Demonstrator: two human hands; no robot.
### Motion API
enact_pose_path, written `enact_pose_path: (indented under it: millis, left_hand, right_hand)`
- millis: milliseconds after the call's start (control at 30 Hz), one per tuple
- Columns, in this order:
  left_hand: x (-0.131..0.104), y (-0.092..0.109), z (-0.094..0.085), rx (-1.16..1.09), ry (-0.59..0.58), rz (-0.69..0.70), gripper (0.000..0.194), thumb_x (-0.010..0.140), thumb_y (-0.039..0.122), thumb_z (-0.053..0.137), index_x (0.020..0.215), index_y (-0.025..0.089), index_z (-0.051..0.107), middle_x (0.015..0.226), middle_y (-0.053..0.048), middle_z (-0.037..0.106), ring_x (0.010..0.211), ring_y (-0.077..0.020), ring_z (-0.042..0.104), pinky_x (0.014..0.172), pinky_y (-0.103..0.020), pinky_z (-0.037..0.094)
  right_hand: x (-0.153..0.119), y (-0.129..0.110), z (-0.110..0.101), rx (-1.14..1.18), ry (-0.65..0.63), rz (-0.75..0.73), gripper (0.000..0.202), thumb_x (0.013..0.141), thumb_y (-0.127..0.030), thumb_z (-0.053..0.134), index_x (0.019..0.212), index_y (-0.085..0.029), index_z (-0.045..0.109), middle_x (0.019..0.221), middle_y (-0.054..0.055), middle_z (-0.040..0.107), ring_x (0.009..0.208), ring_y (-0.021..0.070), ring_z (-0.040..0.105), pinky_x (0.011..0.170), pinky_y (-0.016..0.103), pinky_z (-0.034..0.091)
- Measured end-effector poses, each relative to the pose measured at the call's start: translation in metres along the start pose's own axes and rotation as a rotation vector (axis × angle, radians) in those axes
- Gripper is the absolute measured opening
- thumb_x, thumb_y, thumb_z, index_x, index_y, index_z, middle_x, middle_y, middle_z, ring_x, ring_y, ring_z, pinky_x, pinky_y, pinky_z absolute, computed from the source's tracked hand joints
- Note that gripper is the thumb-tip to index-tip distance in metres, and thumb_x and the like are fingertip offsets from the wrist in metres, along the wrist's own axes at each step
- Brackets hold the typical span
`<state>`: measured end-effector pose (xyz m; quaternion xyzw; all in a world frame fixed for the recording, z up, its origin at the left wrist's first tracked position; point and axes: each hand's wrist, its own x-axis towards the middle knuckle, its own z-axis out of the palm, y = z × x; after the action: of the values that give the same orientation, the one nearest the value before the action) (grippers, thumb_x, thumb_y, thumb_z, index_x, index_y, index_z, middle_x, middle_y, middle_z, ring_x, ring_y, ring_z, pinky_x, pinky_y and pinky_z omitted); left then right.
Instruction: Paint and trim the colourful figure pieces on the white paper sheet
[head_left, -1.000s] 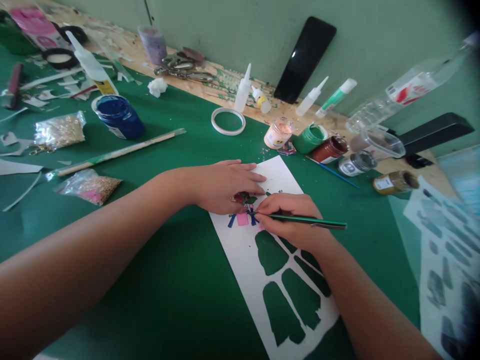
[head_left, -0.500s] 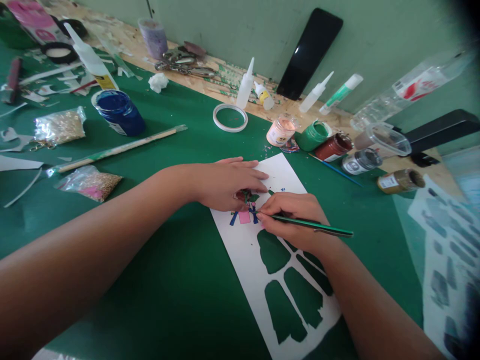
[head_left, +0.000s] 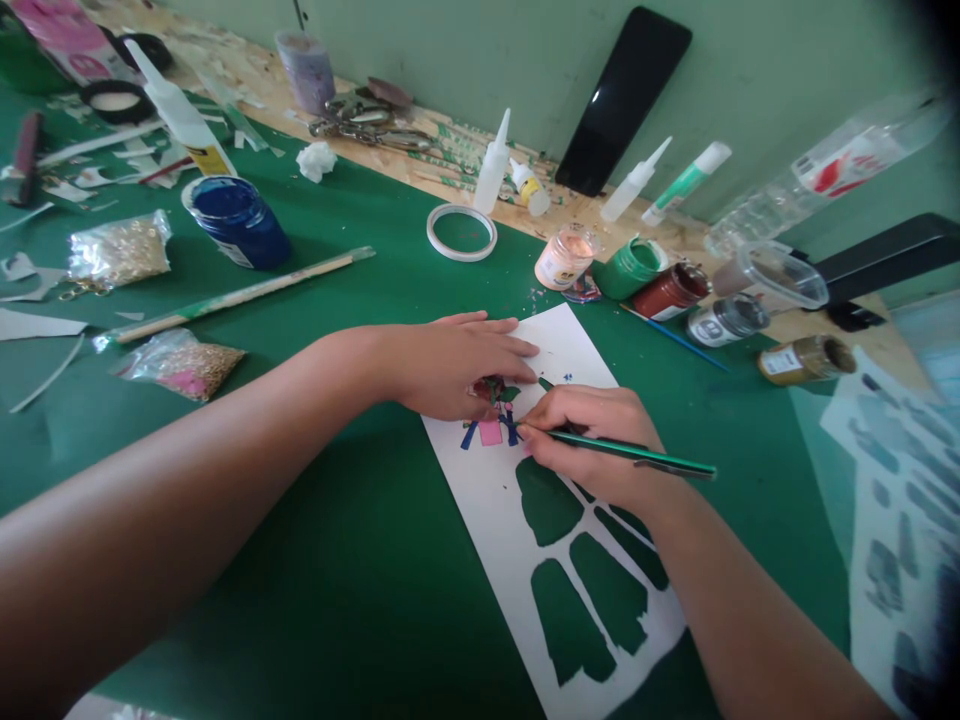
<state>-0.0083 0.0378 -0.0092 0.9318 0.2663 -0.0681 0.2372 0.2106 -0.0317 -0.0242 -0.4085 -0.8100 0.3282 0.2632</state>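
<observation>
A white sheet point(head_left: 480, 520) with several cut-out openings lies slanted on the green table surface. My left hand point(head_left: 457, 368) rests on its upper part, fingers spread, beside a small coloured figure point(head_left: 490, 432) with pink and blue parts. My right hand point(head_left: 592, 440) is closed round a thin green brush or pen point(head_left: 637, 455), its tip hidden near my fingertips at the right side of the figure. Part of the figure is under my left hand.
Open paint jars point(head_left: 632, 268) stand at the back right, with a blue brush point(head_left: 675, 338) before them. A tape ring point(head_left: 461, 233), glue bottles point(head_left: 492, 163) and a blue paint jar point(head_left: 238, 222) are farther back. Bags of beads point(head_left: 120, 250) and paper scraps lie left.
The outer end of the green tool has shifted slightly right and down in my right hand. My left hand has stayed in place on the sheet.
</observation>
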Motion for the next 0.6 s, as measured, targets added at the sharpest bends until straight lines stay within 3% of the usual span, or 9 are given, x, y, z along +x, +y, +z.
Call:
enact_pose_path:
  millis: [600]
  left_hand:
    - [0.0002, 0.0015, 0.0001, 0.014, -0.021, -0.025, 0.058, 0.092, 0.034, 0.053, 0.149, 0.032, 0.046, 0.166, 0.005, 0.025, 0.156, -0.0235, 0.009, 0.126, -0.050, 0.009]
  right_hand:
    - [-0.0060, -0.0033, 0.0040, -0.027, 0.063, 0.067, 0.015, 0.083, -0.018, 0.068, 0.069, -0.021, 0.063, 0.073, -0.001, 0.070, 0.064, 0.0133, 0.063, 0.057, 0.027, 0.046]
